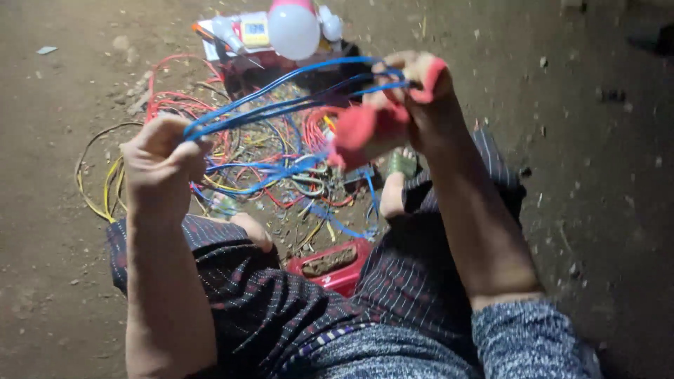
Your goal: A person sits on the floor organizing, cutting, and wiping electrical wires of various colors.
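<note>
My left hand [160,160] is closed in a fist around a bundle of blue wires [281,98] that stretch up and right to my right hand [414,105]. My right hand grips a red-handled tool [365,130], probably pliers or cutters, with the blue wires running over its fingers near the tool. Both hands are raised above a tangle of red, yellow and blue wires [232,154] lying on the dirt floor.
A white bulb lamp [293,29] and a small white-and-yellow device [253,31] sit at the top of the wire pile. A red tray [333,265] lies between my knees. A green object [401,164] rests by my foot. Dirt ground surrounds everything.
</note>
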